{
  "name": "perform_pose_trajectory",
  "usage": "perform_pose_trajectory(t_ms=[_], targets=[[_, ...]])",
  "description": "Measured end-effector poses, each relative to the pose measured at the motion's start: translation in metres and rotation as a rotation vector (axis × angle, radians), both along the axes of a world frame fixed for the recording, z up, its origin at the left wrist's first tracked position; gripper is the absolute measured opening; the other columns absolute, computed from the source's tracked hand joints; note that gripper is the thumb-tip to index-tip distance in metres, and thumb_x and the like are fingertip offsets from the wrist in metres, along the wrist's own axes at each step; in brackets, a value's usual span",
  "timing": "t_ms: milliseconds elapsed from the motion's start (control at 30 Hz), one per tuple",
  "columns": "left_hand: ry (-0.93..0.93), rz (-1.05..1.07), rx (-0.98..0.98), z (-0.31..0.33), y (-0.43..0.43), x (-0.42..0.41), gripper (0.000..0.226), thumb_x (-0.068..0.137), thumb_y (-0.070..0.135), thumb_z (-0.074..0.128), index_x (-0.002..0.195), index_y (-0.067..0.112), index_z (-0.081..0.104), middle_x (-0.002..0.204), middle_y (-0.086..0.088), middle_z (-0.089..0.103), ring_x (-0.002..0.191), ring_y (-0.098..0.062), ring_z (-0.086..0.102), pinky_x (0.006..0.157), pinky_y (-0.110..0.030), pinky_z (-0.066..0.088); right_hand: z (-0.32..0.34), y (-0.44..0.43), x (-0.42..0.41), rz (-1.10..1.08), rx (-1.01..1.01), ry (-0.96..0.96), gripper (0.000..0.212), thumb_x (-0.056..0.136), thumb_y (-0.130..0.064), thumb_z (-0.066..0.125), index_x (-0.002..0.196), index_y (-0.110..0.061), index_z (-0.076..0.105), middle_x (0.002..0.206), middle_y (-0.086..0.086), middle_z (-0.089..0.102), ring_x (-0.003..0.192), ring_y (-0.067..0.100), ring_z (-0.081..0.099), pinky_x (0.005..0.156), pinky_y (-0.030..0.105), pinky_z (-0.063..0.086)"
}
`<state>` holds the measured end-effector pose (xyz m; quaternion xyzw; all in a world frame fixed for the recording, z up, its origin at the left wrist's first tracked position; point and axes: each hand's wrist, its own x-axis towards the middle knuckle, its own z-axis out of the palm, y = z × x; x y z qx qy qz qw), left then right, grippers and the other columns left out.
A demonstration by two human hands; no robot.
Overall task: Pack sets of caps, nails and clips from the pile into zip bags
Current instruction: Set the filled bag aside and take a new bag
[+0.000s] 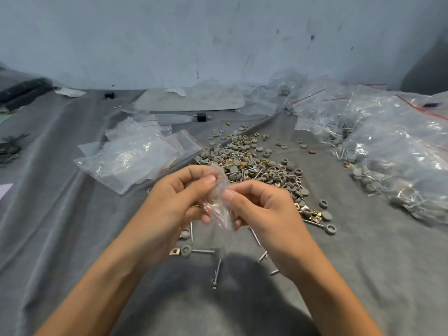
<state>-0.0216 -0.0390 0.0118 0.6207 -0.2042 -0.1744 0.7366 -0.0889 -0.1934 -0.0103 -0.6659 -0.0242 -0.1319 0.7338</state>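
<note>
- Left hand (179,192): raised above the grey cloth (72,238), thumb and curled fingers pinching the left edge of a small clear zip bag (221,214).
- Right hand (261,209): level with the left hand, thumb and curled fingers pinching the right edge of the same bag.
- Zip bag: held between both hands, clear of the cloth, its red-lined strip near the lower end; contents cannot be made out.
- Pile (252,163): grey caps, nails and brass-coloured clips, heaped on the cloth just beyond the hands.
- Loose nails (218,270), one cap (186,251) and one clip (174,251): scattered below the hands.
- Empty zip bags (131,156): stacked left of the pile.
- Filled bags (388,141): heaped at the right, near the wall (218,32).
</note>
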Motion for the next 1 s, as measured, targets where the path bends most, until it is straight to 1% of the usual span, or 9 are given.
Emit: perform_pose_trajectory(t_ms=[133,367,467,567,667,733,867,933,1000], targets=[[-0.046,0.050,0.080,0.001,0.013,0.003,0.025,0.074,0.012,0.062,0.087,0.027,0.077,0.074,-0.004,0.061,0.056,-0.011,0.052,0.047,-0.019,0.045,0.004,-0.001,0.002,-0.097,0.088,-0.017,0.015,0.091,-0.021,0.069,0.078,-0.013,0.071,0.063,0.002,0.059,0.057,0.010,0.052,0.053,0.020,0.047],[-0.373,0.030,0.274,0.000,0.019,-0.002,0.007,0.086,0.025,0.072,0.091,0.024,0.068,0.068,-0.004,0.058,0.062,-0.012,0.049,0.055,-0.028,0.043,-0.001,-0.001,-0.002,-0.036,-0.144,-0.032,0.026,0.095,-0.041,0.062,0.084,-0.027,0.080,0.084,-0.005,0.071,0.074,0.006,0.059,0.068,0.026,0.047],[-0.276,0.063,0.146,0.001,0.021,-0.001,0.007,0.092,0.031,0.066,0.088,0.027,0.069,0.064,0.001,0.060,0.059,-0.010,0.055,0.055,-0.022,0.049,-0.007,0.000,0.003,-0.193,-0.079,0.016,0.022,0.093,-0.048,0.064,0.105,-0.035,0.077,0.110,-0.011,0.073,0.101,0.001,0.066,0.085,0.019,0.048],[-0.113,0.040,-0.010,0.004,0.024,0.000,0.015,0.093,0.034,0.060,0.084,0.030,0.071,0.065,0.000,0.060,0.056,-0.009,0.055,0.053,-0.022,0.049,-0.015,0.000,0.006,-0.104,0.137,0.230,0.057,0.079,-0.052,0.077,0.131,-0.031,0.065,0.131,-0.004,0.068,0.121,0.012,0.064,0.105,0.038,0.050],[-0.071,0.111,-0.040,0.009,0.029,0.004,0.020,0.087,0.036,0.058,0.078,0.027,0.073,0.064,-0.001,0.058,0.053,-0.008,0.051,0.051,-0.018,0.046,-0.009,-0.008,0.005,-0.002,0.373,0.210,0.038,0.074,-0.036,0.079,0.104,-0.013,0.078,0.090,0.006,0.075,0.079,0.013,0.069,0.072,0.030,0.060],[-0.083,0.148,-0.014,0.010,0.032,0.007,0.021,0.087,0.035,0.059,0.077,0.025,0.075,0.063,-0.001,0.056,0.051,-0.007,0.048,0.049,-0.016,0.043,-0.004,-0.013,0.004,-0.153,0.325,0.099,0.028,0.077,-0.033,0.078,0.095,-0.011,0.076,0.069,0.001,0.061,0.057,0.009,0.054,0.050,0.020,0.049],[-0.029,0.145,-0.053,0.007,0.029,0.007,0.019,0.087,0.029,0.062,0.101,0.016,0.056,0.073,-0.005,0.067,0.054,-0.013,0.058,0.049,-0.019,0.048,-0.005,-0.021,0.001,-0.419,-0.013,-0.094,0.013,0.097,-0.029,0.068,0.087,-0.020,0.069,0.056,0.001,0.049,0.041,0.011,0.039,0.037,0.024,0.038],[-0.091,0.132,-0.017,0.006,0.028,0.004,0.023,0.087,0.030,0.062,0.097,0.022,0.043,0.087,-0.009,0.072,0.065,-0.018,0.067,0.054,-0.022,0.051,-0.005,-0.023,0.000,-0.495,-0.041,-0.133,0.014,0.100,-0.029,0.066,0.087,-0.024,0.067,0.054,-0.003,0.045,0.040,0.011,0.035,0.034,0.025,0.033],[-0.209,0.120,0.108,0.005,0.026,0.000,0.017,0.090,0.038,0.064,0.089,0.027,0.052,0.096,-0.008,0.070,0.077,-0.018,0.071,0.059,-0.024,0.053,-0.003,-0.023,-0.001,-0.533,-0.052,-0.163,0.014,0.100,-0.030,0.065,0.087,-0.028,0.066,0.054,-0.007,0.046,0.039,0.011,0.035,0.033,0.024,0.032]])
